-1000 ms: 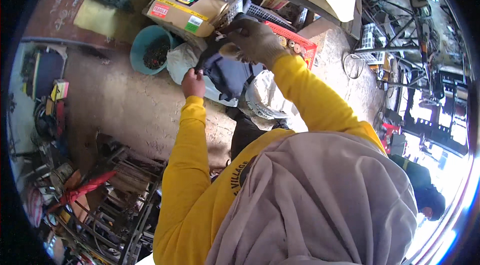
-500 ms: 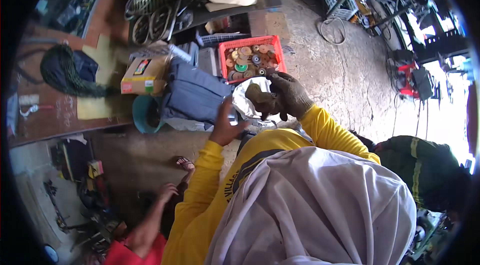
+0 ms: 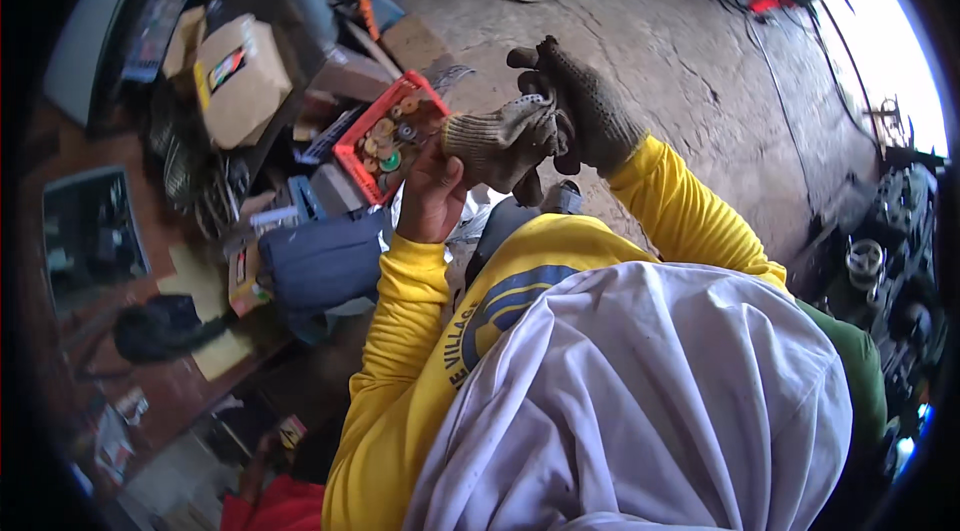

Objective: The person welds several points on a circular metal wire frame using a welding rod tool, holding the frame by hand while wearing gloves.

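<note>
My right hand wears a soiled knit work glove with dotted grip. It pinches a second, matching work glove by its finger end, in front of my body. My bare left hand is closed on that loose glove's ribbed cuff, thumb on the near side. So the glove is stretched between both hands, its fingers crumpled and hanging down. Just beyond my left hand stands a red plastic crate full of worn round discs, one of them green.
Left of the crate are a dark blue folded cloth or bag and an open cardboard box. A wooden table lies farther left. Cables run across the concrete floor at right. Someone in a red shirt is at lower left.
My view has turned to the right. My left hand, open and apart before, has taken hold of the loose glove's cuff. The glove has been raised and drawn out between my hands.
</note>
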### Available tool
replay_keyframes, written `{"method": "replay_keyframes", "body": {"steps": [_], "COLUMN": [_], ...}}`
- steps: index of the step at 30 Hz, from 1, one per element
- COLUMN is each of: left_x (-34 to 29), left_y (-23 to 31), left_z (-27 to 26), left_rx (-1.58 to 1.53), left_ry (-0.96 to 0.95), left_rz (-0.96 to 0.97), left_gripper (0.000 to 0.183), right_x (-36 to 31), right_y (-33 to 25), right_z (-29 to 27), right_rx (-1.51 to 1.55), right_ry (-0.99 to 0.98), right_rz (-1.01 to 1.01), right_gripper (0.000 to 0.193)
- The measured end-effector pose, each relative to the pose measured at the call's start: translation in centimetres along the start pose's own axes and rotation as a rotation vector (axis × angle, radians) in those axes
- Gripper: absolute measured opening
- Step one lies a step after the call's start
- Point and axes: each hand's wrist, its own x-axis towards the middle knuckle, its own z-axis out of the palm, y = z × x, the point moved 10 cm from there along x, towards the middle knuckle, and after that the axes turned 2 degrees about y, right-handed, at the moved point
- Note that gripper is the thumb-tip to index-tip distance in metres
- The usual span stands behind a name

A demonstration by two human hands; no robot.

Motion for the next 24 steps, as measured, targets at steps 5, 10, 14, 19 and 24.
{"method": "replay_keyframes", "body": {"steps": [5, 10, 14, 19, 24], "left_x": [6.2, 15.3, 24.5, 34.3, 41.4], "left_y": [-2.0, -3.4, -5.0, -12.2, -16.9], "left_z": [-1.6, 1.3, 6.0, 6.7, 12.9], "left_rx": [0.235, 0.476, 0.678, 0.615, 0.624], "left_ry": [0.204, 0.197, -0.103, -0.055, -0.178], "left_rz": [0.032, -0.154, -0.008, -0.322, -0.57], "left_gripper": [0.014, 0.009, 0.014, 0.018, 0.019], "right_x": [-0.6, -2.5, -7.2, -4.8, -0.4], "right_y": [-4.5, -11.8, -17.6, -21.9, -27.0], "right_z": [-8.2, -18.9, -26.6, -19.8, -21.0], "right_rx": [0.151, -0.018, -0.592, -1.255, -1.253], "right_ry": [0.179, 0.404, 0.945, 0.772, 0.709], "right_rz": [-0.104, -0.238, -0.367, -0.578, -0.354], "right_gripper": [0.045, 0.046, 0.054, 0.07, 0.042]}}
